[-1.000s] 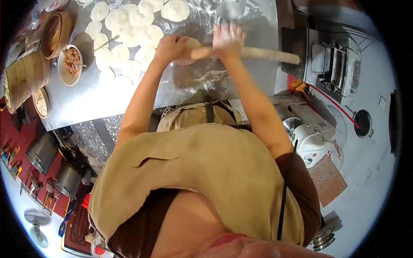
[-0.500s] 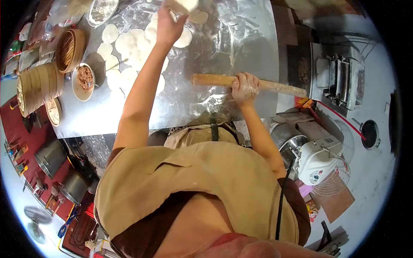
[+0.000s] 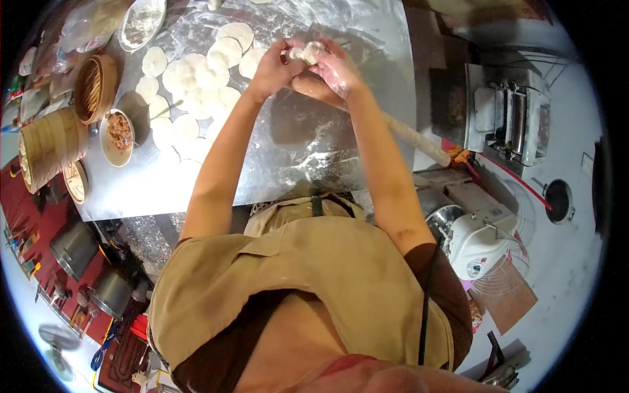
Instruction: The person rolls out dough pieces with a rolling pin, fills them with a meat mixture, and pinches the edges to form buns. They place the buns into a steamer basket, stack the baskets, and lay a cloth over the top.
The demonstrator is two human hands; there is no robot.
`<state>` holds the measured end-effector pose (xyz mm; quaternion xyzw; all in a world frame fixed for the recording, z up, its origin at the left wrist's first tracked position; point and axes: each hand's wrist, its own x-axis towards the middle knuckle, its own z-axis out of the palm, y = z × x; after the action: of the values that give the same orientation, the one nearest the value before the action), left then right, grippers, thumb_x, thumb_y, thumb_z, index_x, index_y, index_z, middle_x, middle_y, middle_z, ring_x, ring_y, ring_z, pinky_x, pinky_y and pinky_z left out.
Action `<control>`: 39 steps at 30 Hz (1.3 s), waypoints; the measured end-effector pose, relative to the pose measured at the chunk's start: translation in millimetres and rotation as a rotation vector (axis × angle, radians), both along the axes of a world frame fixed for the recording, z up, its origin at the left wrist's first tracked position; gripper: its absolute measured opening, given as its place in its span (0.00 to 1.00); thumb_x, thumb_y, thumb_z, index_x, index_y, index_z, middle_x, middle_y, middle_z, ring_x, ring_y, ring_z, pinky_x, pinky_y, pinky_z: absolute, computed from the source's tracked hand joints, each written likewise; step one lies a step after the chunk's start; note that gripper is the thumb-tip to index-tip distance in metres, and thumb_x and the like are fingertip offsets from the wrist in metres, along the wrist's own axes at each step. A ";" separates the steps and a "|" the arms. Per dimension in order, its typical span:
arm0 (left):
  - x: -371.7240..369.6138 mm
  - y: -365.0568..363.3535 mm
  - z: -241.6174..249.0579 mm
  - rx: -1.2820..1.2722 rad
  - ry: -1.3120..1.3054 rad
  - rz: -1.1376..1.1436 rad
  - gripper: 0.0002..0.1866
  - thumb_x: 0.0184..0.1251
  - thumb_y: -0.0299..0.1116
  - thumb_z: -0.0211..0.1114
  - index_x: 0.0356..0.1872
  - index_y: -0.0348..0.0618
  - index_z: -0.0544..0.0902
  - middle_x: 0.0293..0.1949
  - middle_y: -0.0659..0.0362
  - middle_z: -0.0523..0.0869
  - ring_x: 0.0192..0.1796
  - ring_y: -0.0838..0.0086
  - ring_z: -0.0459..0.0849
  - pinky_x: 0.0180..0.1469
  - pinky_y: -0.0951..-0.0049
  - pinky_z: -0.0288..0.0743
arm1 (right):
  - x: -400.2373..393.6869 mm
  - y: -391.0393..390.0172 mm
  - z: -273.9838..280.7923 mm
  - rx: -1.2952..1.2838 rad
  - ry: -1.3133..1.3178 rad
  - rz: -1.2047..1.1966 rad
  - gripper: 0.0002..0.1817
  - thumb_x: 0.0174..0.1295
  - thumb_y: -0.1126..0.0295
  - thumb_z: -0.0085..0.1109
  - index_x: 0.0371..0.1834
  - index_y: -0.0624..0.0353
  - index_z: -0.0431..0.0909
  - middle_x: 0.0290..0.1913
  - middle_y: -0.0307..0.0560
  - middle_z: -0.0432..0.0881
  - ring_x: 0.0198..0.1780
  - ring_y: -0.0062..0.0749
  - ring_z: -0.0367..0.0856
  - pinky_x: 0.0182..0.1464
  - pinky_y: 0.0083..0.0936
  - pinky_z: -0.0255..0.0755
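Note:
Both hands meet over the far middle of the metal table point(image 3: 252, 173). A lumpy, bunched piece of pale dough point(image 3: 305, 52) is held between them. My left hand point(image 3: 274, 68) has its fingers closed on the dough's left side. My right hand point(image 3: 337, 69), dusted with flour, grips it from the right. Beneath the right hand and forearm lies a wooden rolling pin point(image 3: 416, 139), slanting past the table's right edge. Flat round dough wrappers point(image 3: 196, 78) overlap to the left of my left hand. Some fingertips are hidden behind the dough.
At the table's left side are a bowl of meat filling point(image 3: 119, 136) with a utensil, a flour dish point(image 3: 143, 25), a bamboo steamer point(image 3: 95, 88) and stacked steamers point(image 3: 56, 144). A roller machine point(image 3: 514, 121) stands right; a white mixer point(image 3: 478, 242) sits lower right.
My right hand has left the rolling pin and joined my left at the dough. My left hand no longer holds the flat wrapper and has come nearer. The pin now lies more slanted.

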<state>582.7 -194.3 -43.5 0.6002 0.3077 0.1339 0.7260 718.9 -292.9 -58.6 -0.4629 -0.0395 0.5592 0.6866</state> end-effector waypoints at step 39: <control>6.2 -73.3 -22.7 0.765 0.342 -0.481 0.17 0.58 0.39 0.60 0.46 0.43 0.79 0.35 0.49 0.83 0.41 0.60 0.82 0.43 0.61 0.75 | -25.3 -91.4 -5.5 -0.879 -1.794 0.110 0.18 0.62 0.55 0.46 0.35 0.58 0.77 0.35 0.52 0.78 0.40 0.48 0.75 0.47 0.45 0.66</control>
<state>588.8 -267.6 -66.2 0.8918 0.2040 -0.0350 0.4023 693.7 -384.2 -64.1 -0.9240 -0.3541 -0.0007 0.1440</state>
